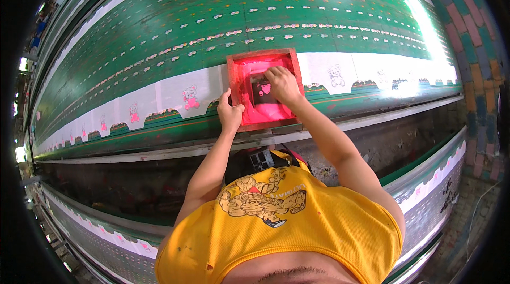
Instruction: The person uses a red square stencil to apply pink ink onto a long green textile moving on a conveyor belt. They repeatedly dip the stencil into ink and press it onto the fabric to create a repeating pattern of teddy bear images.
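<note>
A wooden screen-printing frame (263, 54) lies over a row of white pieces (211, 78) along the near edge of the green table. Bright pink ink covers much of its inside, around a dark window (258, 98) with a pink heart-like shape. My left hand (230, 111) grips the frame's left side, thumb over the rim. Inside the frame, toward its upper right, my right hand (282, 83) is closed with the knuckles up; whatever it holds is hidden beneath the fingers. Bears left of the frame, such as one bear print (190, 97), have pink parts; a bear print (335, 75) on the right shows only outlines.
The long green table (212, 34) carries rows of small printed marks. Behind me stands another table (127, 247) with more printed white pieces. A dark gap (133, 183) runs between the tables. Coloured paving (473, 56) lies at the right.
</note>
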`<act>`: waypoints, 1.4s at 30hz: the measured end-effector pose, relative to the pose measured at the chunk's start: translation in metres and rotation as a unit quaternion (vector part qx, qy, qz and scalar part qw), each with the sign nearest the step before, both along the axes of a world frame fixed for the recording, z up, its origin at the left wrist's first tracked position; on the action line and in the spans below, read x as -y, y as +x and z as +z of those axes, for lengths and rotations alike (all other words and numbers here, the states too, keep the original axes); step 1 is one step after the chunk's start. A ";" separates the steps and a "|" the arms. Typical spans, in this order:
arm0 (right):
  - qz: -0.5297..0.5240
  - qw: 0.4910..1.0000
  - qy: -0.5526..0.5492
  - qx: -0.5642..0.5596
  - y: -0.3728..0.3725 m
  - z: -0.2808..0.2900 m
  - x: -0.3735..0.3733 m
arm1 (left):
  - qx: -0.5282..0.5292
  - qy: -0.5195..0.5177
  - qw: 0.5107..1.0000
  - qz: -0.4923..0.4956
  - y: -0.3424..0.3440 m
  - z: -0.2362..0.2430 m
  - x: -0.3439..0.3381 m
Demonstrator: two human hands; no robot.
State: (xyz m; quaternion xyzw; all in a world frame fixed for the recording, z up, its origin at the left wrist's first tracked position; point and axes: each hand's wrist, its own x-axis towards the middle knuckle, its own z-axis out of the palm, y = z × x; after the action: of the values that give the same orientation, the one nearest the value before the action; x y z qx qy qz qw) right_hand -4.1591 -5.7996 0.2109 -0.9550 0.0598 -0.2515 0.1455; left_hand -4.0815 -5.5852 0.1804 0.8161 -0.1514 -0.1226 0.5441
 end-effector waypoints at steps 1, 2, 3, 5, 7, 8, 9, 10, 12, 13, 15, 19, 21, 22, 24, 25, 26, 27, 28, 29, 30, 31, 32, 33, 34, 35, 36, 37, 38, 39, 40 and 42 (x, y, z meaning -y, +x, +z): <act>0.001 1.000 0.011 -0.017 0.005 0.003 0.006 | 0.002 0.004 1.000 -0.001 0.000 0.002 0.000; 0.003 0.999 0.022 -0.033 0.010 0.012 0.010 | 0.003 0.000 1.000 0.001 0.000 -0.001 0.000; 0.006 0.998 0.034 -0.049 0.016 0.019 0.014 | 0.005 -0.003 1.000 0.002 0.000 -0.003 0.000; -0.009 0.997 0.050 -0.052 0.025 0.021 0.020 | 0.007 -0.004 1.000 0.001 0.000 -0.004 -0.001; -0.020 0.997 0.049 -0.055 0.032 0.020 0.029 | 0.008 -0.001 1.000 -0.006 -0.001 -0.001 0.001; -0.018 0.997 0.036 -0.071 0.035 0.017 0.029 | 0.008 -0.004 1.000 -0.003 -0.001 -0.003 0.000; -0.019 0.996 0.040 -0.082 0.031 0.013 0.028 | 0.008 -0.007 1.000 -0.001 -0.002 -0.005 0.000; -0.021 0.995 0.043 -0.092 0.021 0.009 0.023 | 0.008 -0.010 1.000 0.000 -0.003 -0.006 0.001; -0.012 0.995 0.046 -0.091 -0.002 0.008 0.006 | 0.026 0.000 1.000 -0.003 -0.003 -0.011 -0.001; -0.005 0.996 0.046 -0.079 -0.019 0.006 -0.006 | 0.034 0.005 0.999 -0.006 -0.003 -0.013 -0.001; 0.000 0.994 0.042 -0.098 -0.052 0.011 -0.033 | 0.022 0.001 1.000 -0.005 -0.001 -0.018 -0.001; 0.008 0.999 0.029 -0.033 -0.081 0.009 -0.059 | 0.040 0.004 0.999 -0.009 -0.001 -0.013 0.000; 0.005 0.996 0.051 -0.067 -0.080 0.015 -0.057 | 0.047 0.013 0.999 -0.014 0.000 -0.011 0.002; 0.001 0.996 0.062 -0.066 -0.080 0.019 -0.057 | 0.050 0.017 0.998 -0.016 0.000 -0.010 0.002; -0.004 0.997 0.061 -0.055 -0.083 0.032 -0.061 | 0.064 0.018 0.998 -0.015 -0.001 -0.010 0.002; -0.006 0.997 0.060 -0.050 -0.085 0.034 -0.064 | 0.070 0.018 0.997 -0.014 0.000 -0.011 0.002; -0.004 0.995 0.065 -0.074 -0.091 0.029 -0.067 | 0.055 0.018 0.998 -0.018 0.000 -0.013 0.002; -0.002 0.993 0.070 -0.098 -0.096 0.020 -0.070 | 0.039 0.017 0.999 -0.021 0.003 -0.015 0.002; 0.000 0.990 0.075 -0.122 -0.101 0.014 -0.072 | 0.023 0.017 0.999 -0.025 0.003 -0.017 0.002; 0.013 0.990 0.070 -0.123 -0.107 0.014 -0.074 | 0.013 0.018 0.999 -0.025 0.002 -0.014 0.002; 0.026 0.990 0.066 -0.124 -0.113 0.015 -0.075 | 0.002 0.020 1.000 -0.025 0.002 -0.011 0.002; 0.038 0.990 0.061 -0.125 -0.118 0.016 -0.074 | -0.009 0.021 0.999 -0.024 0.001 -0.008 0.002; 0.008 0.991 0.090 -0.099 -0.121 0.025 -0.073 | -0.004 0.012 1.000 -0.021 0.001 -0.007 0.001; -0.021 0.990 0.119 -0.074 -0.123 0.037 -0.070 | 0.000 0.003 1.000 -0.017 0.001 -0.008 0.000; -0.049 0.987 0.148 -0.049 -0.125 0.043 -0.065 | 0.004 -0.006 1.000 -0.013 0.001 -0.009 -0.001; -0.145 0.975 0.167 -0.036 -0.129 0.032 -0.057 | 0.018 -0.016 1.000 -0.012 -0.001 -0.008 0.000; -0.241 0.953 0.183 -0.023 -0.131 0.011 -0.044 | 0.032 -0.026 0.999 -0.013 -0.003 -0.008 0.001; -0.331 0.922 0.199 -0.011 -0.131 -0.002 -0.033 | 0.046 -0.036 0.998 -0.010 -0.005 -0.009 0.001; -0.321 0.905 0.271 -0.063 -0.131 0.001 -0.026 | 0.040 -0.045 0.998 -0.009 -0.007 -0.005 0.001; -0.308 0.881 0.342 -0.115 -0.132 0.006 -0.019 | 0.034 -0.053 0.998 -0.008 -0.010 0.000 0.001; -0.293 0.848 0.409 -0.166 -0.134 0.009 -0.013 | 0.028 -0.061 0.998 -0.008 -0.012 0.004 0.002; -0.282 0.861 0.406 -0.123 -0.138 0.009 -0.012 | 0.054 -0.051 0.997 -0.005 -0.012 0.004 0.002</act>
State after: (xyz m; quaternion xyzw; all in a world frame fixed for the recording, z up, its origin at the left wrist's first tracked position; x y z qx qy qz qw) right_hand -4.2972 -5.7878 0.2203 -0.7769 0.4411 -0.1154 0.4341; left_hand -4.0938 -5.5874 0.1839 0.7916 -0.1906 -0.0734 0.5759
